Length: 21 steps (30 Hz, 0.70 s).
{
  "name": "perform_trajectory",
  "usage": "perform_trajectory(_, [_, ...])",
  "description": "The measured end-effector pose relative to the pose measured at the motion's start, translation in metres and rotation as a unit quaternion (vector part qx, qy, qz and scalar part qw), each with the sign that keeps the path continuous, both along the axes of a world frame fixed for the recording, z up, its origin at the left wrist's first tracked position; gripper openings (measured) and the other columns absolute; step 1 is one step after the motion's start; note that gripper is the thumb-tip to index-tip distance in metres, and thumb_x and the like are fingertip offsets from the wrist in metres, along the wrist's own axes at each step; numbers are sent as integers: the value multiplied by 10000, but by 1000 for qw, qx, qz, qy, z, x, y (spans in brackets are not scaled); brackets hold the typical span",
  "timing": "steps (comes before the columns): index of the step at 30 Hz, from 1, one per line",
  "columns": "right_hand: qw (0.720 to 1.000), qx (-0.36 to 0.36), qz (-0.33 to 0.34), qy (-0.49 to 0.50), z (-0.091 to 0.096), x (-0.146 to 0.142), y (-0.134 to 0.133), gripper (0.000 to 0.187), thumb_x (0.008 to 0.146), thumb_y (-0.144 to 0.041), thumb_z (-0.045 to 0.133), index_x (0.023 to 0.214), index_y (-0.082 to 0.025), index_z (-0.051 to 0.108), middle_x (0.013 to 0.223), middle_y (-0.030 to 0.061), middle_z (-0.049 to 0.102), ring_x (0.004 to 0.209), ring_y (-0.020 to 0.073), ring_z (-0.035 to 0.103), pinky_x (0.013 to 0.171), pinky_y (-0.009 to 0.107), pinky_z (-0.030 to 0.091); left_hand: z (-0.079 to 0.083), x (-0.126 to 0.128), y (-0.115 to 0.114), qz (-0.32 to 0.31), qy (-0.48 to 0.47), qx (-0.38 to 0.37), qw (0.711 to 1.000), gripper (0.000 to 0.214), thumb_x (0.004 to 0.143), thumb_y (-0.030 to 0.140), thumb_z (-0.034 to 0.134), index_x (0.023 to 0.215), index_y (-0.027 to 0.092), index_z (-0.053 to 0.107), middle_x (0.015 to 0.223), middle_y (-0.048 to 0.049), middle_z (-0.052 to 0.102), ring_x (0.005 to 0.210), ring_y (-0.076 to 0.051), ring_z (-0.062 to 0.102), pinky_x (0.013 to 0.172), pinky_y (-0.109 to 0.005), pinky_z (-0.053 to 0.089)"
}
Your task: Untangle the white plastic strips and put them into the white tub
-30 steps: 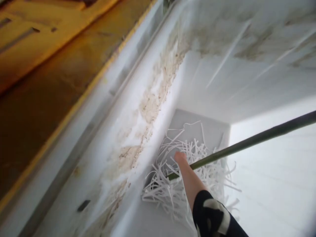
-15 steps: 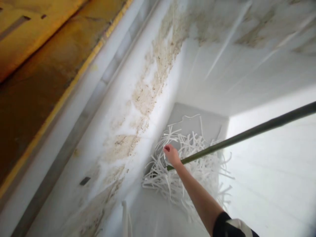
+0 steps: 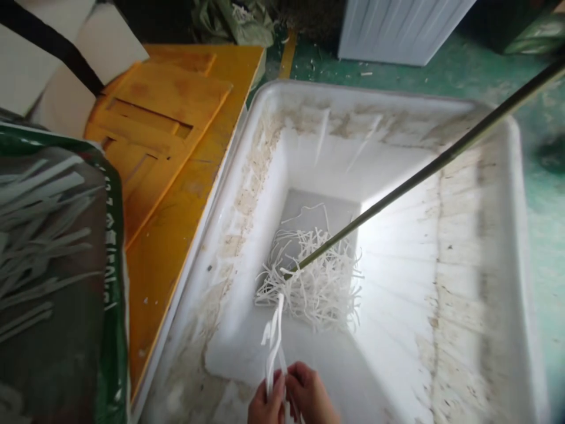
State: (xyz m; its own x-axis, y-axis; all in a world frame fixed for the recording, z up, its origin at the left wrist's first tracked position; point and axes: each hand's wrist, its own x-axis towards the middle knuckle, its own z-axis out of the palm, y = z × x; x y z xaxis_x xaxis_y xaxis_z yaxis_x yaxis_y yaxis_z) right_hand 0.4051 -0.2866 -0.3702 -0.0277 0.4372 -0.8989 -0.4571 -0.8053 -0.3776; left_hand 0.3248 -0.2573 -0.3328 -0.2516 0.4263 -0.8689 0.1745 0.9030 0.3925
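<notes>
Both my hands meet at the bottom edge of the view, over the near part of a big white tub [image 3: 481,235]. My left hand [image 3: 263,403] and my right hand [image 3: 311,396] are closed together on a small bunch of white strips [image 3: 274,338] that sticks up from between the fingers. Deeper in the tub lies a loose pile of white strips [image 3: 315,274]. A thin dark rod [image 3: 424,171] slants from the upper right down into that pile.
The tub's walls are stained brown. A yellow wooden board [image 3: 176,153] lies left of the tub. A green-edged bag [image 3: 57,282] holding more white strips fills the left foreground. White boxes [image 3: 53,59] stand at the top left, a white panel [image 3: 397,26] on the green floor behind.
My right arm has drawn back out of the tub with some strips, and my left hand has joined it. The view has pulled back and now shows the whole tub and its surroundings.
</notes>
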Motion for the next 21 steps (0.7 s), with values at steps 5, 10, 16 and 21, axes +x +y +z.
perform_trajectory(5, [999,35,-33,16,27,2,-26,457,659,-640,547,615,-196,453,409,-70,424,293,53,334,298,195,210,18,7,-5,-11,-78,-38,996,585,440,645,734,695,136,598,322,111,295,301,-19,194,328,-164,129])
perform_trajectory(10, [989,100,-86,61,52,11,-34,463,763,-619,479,676,-166,518,497,-17,533,349,59,377,345,195,262,33,18,-3,-38,-138,-42,989,501,519,620,704,555,162,503,334,104,279,317,-31,211,347,-186,131])
perform_trajectory(16, [992,54,-88,-78,53,34,-30,416,681,-559,584,685,-143,565,550,-5,536,507,111,500,486,229,400,37,29,-6,-116,-26,6,993,474,481,597,707,601,156,583,355,96,304,345,-45,256,363,-185,183])
perform_trajectory(21, [986,58,-120,-104,42,47,-17,315,679,-440,601,782,-143,589,629,8,587,508,105,457,442,215,321,37,25,-18,-202,-13,7,979,454,478,595,700,532,165,565,321,84,297,314,-56,262,343,-207,183])
